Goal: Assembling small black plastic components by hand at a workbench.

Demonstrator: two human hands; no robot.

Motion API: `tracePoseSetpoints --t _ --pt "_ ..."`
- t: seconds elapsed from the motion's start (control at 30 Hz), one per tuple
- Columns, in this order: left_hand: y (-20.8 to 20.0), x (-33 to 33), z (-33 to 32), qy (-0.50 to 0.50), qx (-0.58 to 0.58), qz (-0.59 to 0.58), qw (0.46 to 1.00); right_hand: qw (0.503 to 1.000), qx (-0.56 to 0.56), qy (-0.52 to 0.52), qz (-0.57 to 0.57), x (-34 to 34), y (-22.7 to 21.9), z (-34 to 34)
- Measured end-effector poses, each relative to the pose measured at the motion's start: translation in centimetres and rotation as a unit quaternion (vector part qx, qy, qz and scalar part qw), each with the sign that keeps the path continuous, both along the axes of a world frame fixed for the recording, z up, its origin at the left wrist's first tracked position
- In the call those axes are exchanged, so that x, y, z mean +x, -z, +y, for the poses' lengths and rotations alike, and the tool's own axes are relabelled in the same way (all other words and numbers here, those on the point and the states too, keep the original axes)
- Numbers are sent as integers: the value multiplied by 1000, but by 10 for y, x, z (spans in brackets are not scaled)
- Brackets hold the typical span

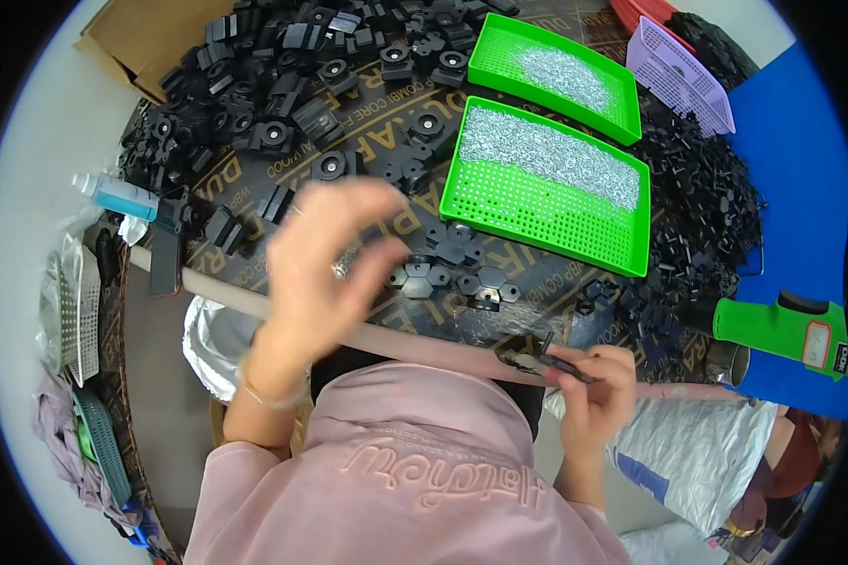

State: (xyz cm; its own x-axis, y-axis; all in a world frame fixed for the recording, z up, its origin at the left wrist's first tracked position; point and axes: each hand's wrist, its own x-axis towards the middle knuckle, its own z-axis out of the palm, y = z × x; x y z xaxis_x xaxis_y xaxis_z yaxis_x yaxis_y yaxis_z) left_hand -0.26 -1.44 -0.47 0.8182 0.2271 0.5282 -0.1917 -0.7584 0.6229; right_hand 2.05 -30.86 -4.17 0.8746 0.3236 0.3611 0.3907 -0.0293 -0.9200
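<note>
My left hand hovers over the near edge of the table, somewhat blurred. Its thumb and fingers are curved and apart, and I see nothing between them. Beneath and beside it lie black plastic parts with hexagonal plates. My right hand is at the table's front edge, its fingers closed on a small dark plastic piece with a thin upright prong. Another hexagonal-plated part lies between the two hands.
Two green trays hold small silvery pieces. Black parts heap at the back left, small black pieces at the right. A purple basket, green power tool, blue-liquid bottle and phone stand around.
</note>
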Motion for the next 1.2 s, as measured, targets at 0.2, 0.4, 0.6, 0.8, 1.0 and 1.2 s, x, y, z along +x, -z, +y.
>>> tracePoseSetpoints --t 0.2,0.4,0.6,0.8,1.0,1.2 --pt "-2 26 74 -58 237 197 949 997 79 -12 25 0 2 -2" --pt "-6 29 69 -30 214 193 957 999 -4 8 -32 -1 -5 -3" --pt "-30 -5 4 227 -335 216 889 999 30 -7 9 -2 -7 0" --pt "-16 -24 -38 306 -456 279 788 989 102 -59 86 -3 -16 11" --pt "-6 -19 -50 324 -372 280 824 987 70 -111 87 -4 -17 6" --pt "-2 -20 -50 324 -379 298 814 982 122 -101 105 -6 -18 9"
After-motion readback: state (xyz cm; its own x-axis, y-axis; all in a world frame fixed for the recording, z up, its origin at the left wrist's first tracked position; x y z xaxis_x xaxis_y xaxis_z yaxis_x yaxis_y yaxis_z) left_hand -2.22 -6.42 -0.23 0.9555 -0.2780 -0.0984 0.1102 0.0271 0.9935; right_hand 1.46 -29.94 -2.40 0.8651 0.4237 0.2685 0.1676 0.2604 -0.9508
